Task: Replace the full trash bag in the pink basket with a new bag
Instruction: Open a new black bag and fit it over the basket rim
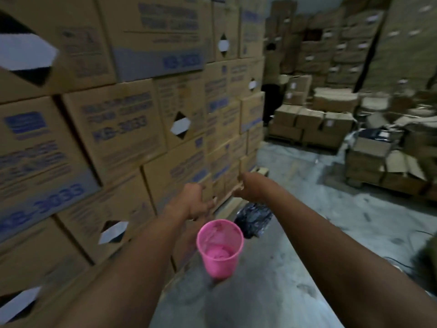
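Note:
The pink basket point(220, 247) stands upright on the concrete floor, with no bag in it and its pink bottom showing. Just behind it to the right lies a full black trash bag point(254, 217), shiny and crumpled, against the base of the box stack. Both my arms reach forward above the basket. My left hand point(197, 202) hovers above and left of the basket, its fingers apart and nothing in it. Above the black bag, my right hand point(248, 187) is stretched out, fingers loosely spread, holding nothing that I can see. The picture is blurred by motion.
A tall wall of stacked cardboard boxes point(113, 129) fills the left side, close to the basket. More box stacks on pallets point(309, 124) and torn open cartons point(387, 159) stand at the back and right. A person point(272, 79) stands far back between the stacks.

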Tool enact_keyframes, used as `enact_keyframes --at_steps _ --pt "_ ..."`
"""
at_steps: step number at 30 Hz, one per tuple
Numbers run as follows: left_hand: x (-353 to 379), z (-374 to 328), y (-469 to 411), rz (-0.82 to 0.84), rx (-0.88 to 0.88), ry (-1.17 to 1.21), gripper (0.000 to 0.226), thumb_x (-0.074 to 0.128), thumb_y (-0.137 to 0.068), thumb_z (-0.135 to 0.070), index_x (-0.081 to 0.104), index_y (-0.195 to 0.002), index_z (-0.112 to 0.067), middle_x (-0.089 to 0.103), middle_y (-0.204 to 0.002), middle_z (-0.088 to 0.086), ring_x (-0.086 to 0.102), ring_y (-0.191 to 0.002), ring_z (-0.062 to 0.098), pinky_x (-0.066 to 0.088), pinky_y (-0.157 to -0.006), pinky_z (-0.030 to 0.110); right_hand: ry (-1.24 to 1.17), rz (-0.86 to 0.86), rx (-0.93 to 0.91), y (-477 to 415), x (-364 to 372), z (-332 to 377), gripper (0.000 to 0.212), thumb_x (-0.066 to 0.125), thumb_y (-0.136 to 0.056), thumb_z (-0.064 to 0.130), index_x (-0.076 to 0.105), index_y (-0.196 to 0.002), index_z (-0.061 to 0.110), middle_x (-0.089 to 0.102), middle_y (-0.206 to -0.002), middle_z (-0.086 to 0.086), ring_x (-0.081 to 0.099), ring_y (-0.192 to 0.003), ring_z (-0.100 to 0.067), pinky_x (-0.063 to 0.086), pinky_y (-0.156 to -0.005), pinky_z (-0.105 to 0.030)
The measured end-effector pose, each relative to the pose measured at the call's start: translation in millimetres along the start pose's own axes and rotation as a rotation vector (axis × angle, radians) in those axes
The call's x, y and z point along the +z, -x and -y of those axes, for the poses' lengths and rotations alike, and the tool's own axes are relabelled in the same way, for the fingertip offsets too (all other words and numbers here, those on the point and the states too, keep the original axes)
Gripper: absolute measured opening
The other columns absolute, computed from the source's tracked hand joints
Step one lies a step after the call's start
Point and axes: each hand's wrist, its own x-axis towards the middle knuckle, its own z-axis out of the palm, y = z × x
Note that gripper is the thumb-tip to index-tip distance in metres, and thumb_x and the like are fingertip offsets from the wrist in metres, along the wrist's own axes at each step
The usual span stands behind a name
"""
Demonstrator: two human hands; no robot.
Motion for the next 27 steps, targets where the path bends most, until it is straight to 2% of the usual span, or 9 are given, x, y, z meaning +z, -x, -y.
enact_keyframes --at_steps 4,7,10,14,19,21,24,27 --pt "23.1 -28.5 -94.4 0.028 0.110 -0.007 0.063 0.063 -0.073 -0.066 0.068 -0.113 -0.017 0.073 -0.102 0.009 0.068 -0.094 0.028 0.056 -0.078 0.039 0.010 0.001 0.085 -37.8 -14.6 -58.7 0.063 0.065 -0.094 0.042 0.047 -0.143 0.007 0.055 -0.143 -0.018 0.053 -0.129 -0.034 0.044 -0.099 -0.039" --pt "34.3 -48.7 -157.7 0.067 0.159 -0.032 0.063 0.067 -0.082 -0.058 0.064 -0.122 -0.010 0.069 -0.115 0.011 0.064 -0.104 0.029 0.055 -0.087 0.042 0.004 -0.012 0.148 -72.3 -17.8 -98.2 0.064 0.064 -0.093 0.045 0.048 -0.142 0.007 0.057 -0.140 -0.018 0.056 -0.124 -0.034 0.048 -0.098 -0.042" --pt "47.6 -59.1 -223.0 0.099 0.192 -0.039 0.069 0.065 -0.082 -0.062 0.059 -0.128 -0.010 0.064 -0.124 0.011 0.061 -0.111 0.028 0.052 -0.093 0.043 -0.011 -0.002 0.215 -102.9 -28.6 -132.8 0.067 0.062 -0.094 0.050 0.046 -0.143 0.007 0.056 -0.140 -0.017 0.055 -0.124 -0.035 0.048 -0.098 -0.045" --pt "58.9 -78.5 -299.6 0.106 0.231 -0.053 0.070 0.062 -0.081 -0.064 0.058 -0.128 -0.012 0.064 -0.119 0.011 0.061 -0.106 0.029 0.050 -0.083 0.036 -0.028 -0.006 0.281 -142.9 -45.8 -180.1 0.065 0.060 -0.095 0.047 0.044 -0.146 0.010 0.057 -0.138 -0.016 0.056 -0.122 -0.034 0.049 -0.095 -0.042" --pt "75.8 -108.8 -370.9 0.119 0.263 -0.128 0.068 0.060 -0.083 -0.065 0.061 -0.122 -0.009 0.065 -0.116 0.012 0.061 -0.103 0.031 0.050 -0.081 0.038 -0.038 0.018 0.340 -189.2 -54.8 -234.4 0.065 0.059 -0.095 0.050 0.044 -0.143 0.008 0.061 -0.129 -0.017 0.057 -0.115 -0.034 0.050 -0.093 -0.044" --pt "89.3 -124.1 -406.7 0.119 0.261 -0.122 0.065 0.060 -0.085 -0.063 0.059 -0.121 -0.009 0.064 -0.114 0.012 0.060 -0.101 0.031 0.049 -0.080 0.038 -0.047 0.015 0.347 -217.2 -58.0 -266.3 0.065 0.058 -0.095 0.050 0.044 -0.143 0.008 0.063 -0.125 -0.016 0.058 -0.112 -0.034 0.051 -0.091 -0.045" --pt "112.5 -148.3 -460.8 0.090 0.252 -0.122 0.061 0.061 -0.084 -0.061 0.060 -0.121 -0.012 0.064 -0.116 0.011 0.060 -0.103 0.029 0.052 -0.086 0.041 -0.033 0.008 0.312 -264.6 -66.9 -320.0 0.063 0.058 -0.096 0.049 0.045 -0.143 0.009 0.065 -0.121 -0.016 0.059 -0.113 -0.033 0.051 -0.089 -0.043" --pt "136.1 -168.2 -507.9 0.077 0.198 -0.111 0.062 0.059 -0.081 -0.063 0.063 -0.119 -0.013 0.067 -0.111 0.009 0.063 -0.101 0.028 0.054 -0.085 0.042 -0.007 0.008 0.217 -313.7 -74.6 -371.9 0.061 0.058 -0.098 0.045 0.043 -0.146 0.011 0.062 -0.131 -0.016 0.056 -0.120 -0.034 0.048 -0.093 -0.042"
